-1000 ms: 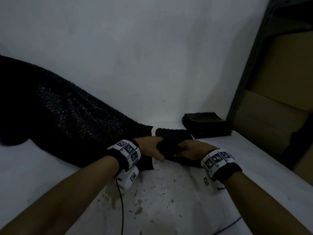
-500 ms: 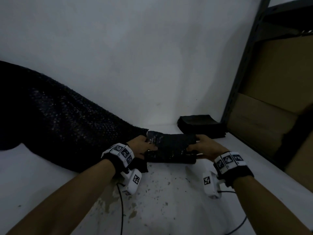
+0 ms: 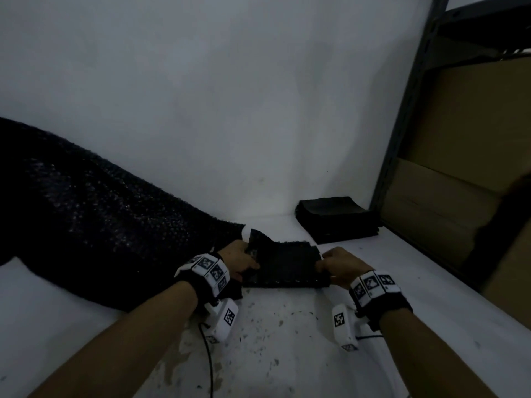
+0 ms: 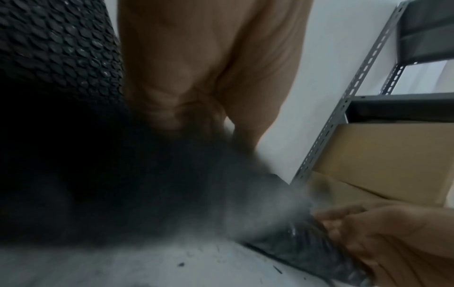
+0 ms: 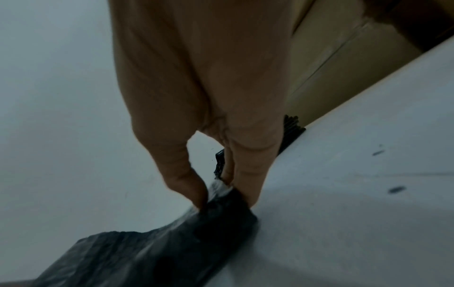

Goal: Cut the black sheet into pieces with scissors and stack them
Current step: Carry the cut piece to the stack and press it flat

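black sheet [image 3: 86,225]: big bubbly-looking roll, comes in from the left and drapes over the counter [image 3: 287,354]. Its left end is cut off by the frame, so no idea how long it is. Pretty dark, texture only shows as faint glints.

left hand [image 3: 237,258]: grasping the left edge of the cut piece [image 3: 284,267], thumb on top. In the left wrist view everything below the palm is a black blur, so the fingers underneath are hard to make out.

cut piece: held between both hands just above the counter, near edge about touching it. Its top left corner sticks up. Whether it's one layer or folded, can't tell.

right hand [image 3: 342,264]: pinching the right edge of the piece, thumb against the fingers, pretty clear in the right wrist view [image 5: 216,196].

stack [image 3: 337,219]: pile of black pieces at the back right of the counter, against the wall, near the shelf frame [image 3: 402,133].

cardboard boxes [image 3: 459,173]: on the shelf, right side, partly cut off.

scissors: not visible in any view.

counter: white, with dark specks near the wrists.
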### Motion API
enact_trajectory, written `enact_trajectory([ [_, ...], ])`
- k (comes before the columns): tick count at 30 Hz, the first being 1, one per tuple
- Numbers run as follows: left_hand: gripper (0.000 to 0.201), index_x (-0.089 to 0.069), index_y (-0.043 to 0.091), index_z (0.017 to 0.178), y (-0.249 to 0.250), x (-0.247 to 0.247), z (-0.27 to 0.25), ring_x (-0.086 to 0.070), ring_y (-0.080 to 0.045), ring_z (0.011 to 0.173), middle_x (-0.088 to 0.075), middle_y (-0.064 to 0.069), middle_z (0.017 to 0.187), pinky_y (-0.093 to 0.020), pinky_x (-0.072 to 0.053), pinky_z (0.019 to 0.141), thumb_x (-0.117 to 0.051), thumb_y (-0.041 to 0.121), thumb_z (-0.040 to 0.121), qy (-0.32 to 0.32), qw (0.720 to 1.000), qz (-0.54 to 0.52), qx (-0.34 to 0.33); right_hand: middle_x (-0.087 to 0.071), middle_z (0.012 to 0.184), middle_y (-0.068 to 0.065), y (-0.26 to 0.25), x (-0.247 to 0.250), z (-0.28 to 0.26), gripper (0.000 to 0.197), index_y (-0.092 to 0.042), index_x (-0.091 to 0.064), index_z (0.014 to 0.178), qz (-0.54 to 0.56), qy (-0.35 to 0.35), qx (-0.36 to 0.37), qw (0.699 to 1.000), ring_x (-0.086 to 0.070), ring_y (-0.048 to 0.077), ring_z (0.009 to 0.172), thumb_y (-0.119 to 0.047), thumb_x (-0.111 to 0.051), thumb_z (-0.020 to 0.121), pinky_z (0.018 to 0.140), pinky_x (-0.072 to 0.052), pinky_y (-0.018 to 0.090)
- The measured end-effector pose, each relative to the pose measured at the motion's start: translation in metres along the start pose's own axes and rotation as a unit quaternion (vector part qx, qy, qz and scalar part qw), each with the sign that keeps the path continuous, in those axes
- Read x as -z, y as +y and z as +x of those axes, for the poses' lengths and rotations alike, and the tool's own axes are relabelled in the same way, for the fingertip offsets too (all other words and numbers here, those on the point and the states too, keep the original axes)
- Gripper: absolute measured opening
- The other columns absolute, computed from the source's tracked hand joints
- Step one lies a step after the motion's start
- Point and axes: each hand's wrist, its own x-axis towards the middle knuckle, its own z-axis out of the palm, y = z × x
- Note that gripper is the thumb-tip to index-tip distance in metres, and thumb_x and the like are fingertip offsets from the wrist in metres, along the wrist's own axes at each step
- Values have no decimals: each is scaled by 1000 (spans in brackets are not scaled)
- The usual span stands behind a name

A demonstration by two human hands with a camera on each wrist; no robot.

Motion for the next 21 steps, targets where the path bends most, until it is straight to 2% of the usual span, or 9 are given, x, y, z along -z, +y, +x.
enact_trajectory([
  [2, 24, -60, 5, 102, 4, -1, 2, -62, -34, 107, -60, -9, 94, -46, -59, 74, -76, 10, 86, 5, 1000, -4, 5, -58, 76, 18, 0, 1, 2, 17, -4, -54, 70, -9, 18, -1, 1000, -64, 35, 80, 3, -66, 81, 72, -60, 48],
  [4, 23, -57, 7, 88, 7, -3, 3, -63, -28, 92, -58, -7, 83, -41, -59, 69, -78, 15, 85, 17, 1000, 16, 12, -60, 81, 19, 2, 0, 11, 11, -2, -56, 75, -43, 39, 22, 998, -67, 40, 90, -2, -66, 81, 82, -59, 54],
  [7, 23, -59, 8, 81, 9, -4, 5, -66, -27, 89, -60, -7, 81, -41, -61, 75, -79, 20, 85, 8, 999, 25, 25, -62, 93, 19, 6, -2, 24, 14, 3, -62, 96, -90, 54, 23, 994, -66, 34, 95, -7, -65, 87, 87, -56, 40],
  [9, 22, -59, 7, 82, 6, -3, 7, -65, -25, 81, -60, -8, 81, -41, -61, 71, -78, 17, 86, 5, 999, 16, 30, -62, 100, 18, 7, -4, 29, 20, 3, -63, 104, -107, 50, 13, 993, -63, 29, 96, -11, -65, 89, 85, -54, 34],
  [12, 27, -58, 6, 108, 2, -1, 12, -66, -26, 79, -63, -10, 92, -44, -62, 64, -75, 9, 87, -1, 999, -30, 35, -65, 111, 18, 9, -8, 38, 28, 2, -63, 106, -115, 51, 3, 992, -62, 28, 96, -19, -64, 88, 81, -53, 32],
  [14, 41, -52, 11, 122, 1, -2, 17, -67, -32, 88, -61, -12, 105, -47, -61, 62, -74, 6, 87, -4, 998, -45, 32, -62, 116, 18, 7, -10, 39, 32, 3, -60, 114, -127, 64, -4, 990, -61, 29, 100, -19, -61, 92, 75, -44, 26],
  [15, 47, -50, 11, 127, 0, -3, 20, -66, -36, 96, -60, -14, 114, -51, -61, 66, -73, 6, 87, -3, 999, -41, 28, -60, 118, 18, 6, -11, 39, 32, 3, -57, 119, -136, 69, -5, 988, -60, 30, 105, -17, -59, 93, 76, -42, 24],
  [18, 57, -47, 13, 137, 1, -4, 27, -58, -39, 114, -51, -13, 134, -55, -58, 79, -74, 9, 87, 2, 1000, 0, 7, -58, 127, 21, 8, -11, 44, 35, 2, -54, 125, -140, 85, -7, 986, -58, 32, 114, -16, -57, 95, 79, -41, 23],
  [21, 50, -48, 13, 133, 4, -6, 31, -57, -37, 112, -51, -15, 130, -43, -58, 70, -73, 14, 89, 9, 998, 52, -18, -56, 130, 22, 11, -10, 47, 35, 2, -53, 127, -142, 88, -11, 986, -57, 32, 117, -17, -55, 97, 82, -41, 23],
])
